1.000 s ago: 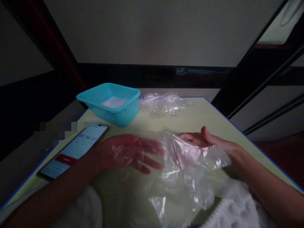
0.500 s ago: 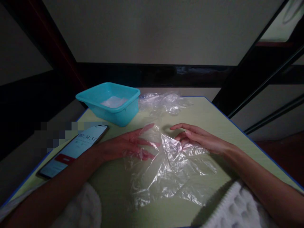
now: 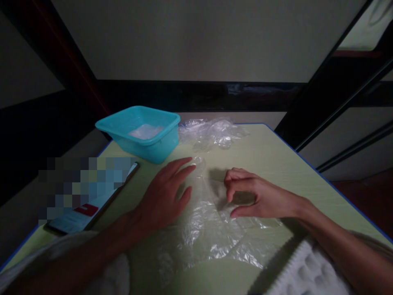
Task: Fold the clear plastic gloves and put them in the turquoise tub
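A thin, crumpled clear plastic piece (image 3: 211, 241), looking like a bag, is spread on the table in front of me. My left hand (image 3: 167, 192) is over its left side, palm down, with fingers stretched out and nothing in them. Above its right part is my right hand (image 3: 260, 194); those fingers are bent, and a gap separates them from the thumb. Nothing shows between them. Whether either hand touches the plastic, I cannot tell.
A turquoise plastic basin (image 3: 166, 141) with whitish plastic inside stands at the back left. Beside it lies a heap of clear plastic (image 3: 217, 133). A phone (image 3: 107, 200), partly pixelated, rests on the left of the pale table (image 3: 273, 151), which has a blue edge.
My left hand has come out from under the clear plastic and now shows above it. The plastic has settled flatter. My right hand has turned, with its thumb now lower and apart from the fingers.
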`<control>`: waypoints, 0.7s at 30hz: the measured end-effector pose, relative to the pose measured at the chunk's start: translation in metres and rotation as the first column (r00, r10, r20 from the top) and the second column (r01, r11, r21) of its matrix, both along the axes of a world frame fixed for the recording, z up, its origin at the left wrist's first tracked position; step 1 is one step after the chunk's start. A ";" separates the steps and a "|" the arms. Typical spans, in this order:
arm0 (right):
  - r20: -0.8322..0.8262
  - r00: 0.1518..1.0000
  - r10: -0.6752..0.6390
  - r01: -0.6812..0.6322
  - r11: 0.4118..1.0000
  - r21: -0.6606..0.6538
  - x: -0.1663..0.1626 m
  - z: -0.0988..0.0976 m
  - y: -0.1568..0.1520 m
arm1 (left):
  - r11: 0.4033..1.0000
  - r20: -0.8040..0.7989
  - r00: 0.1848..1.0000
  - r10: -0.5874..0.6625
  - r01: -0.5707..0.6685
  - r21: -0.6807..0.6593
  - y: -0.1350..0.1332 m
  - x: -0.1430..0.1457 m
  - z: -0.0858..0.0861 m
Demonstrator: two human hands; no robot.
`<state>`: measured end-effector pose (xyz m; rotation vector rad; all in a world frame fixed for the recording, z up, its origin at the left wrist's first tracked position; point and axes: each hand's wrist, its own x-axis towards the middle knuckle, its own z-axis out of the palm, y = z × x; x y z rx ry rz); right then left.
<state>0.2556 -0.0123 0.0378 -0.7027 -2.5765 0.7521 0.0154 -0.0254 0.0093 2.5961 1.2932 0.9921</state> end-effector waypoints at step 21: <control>0.140 0.990 0.012 -0.017 0.999 0.033 -0.006 -0.006 -0.004 | 0.943 -0.365 0.915 -0.175 0.048 -0.331 -0.024 0.013 -0.011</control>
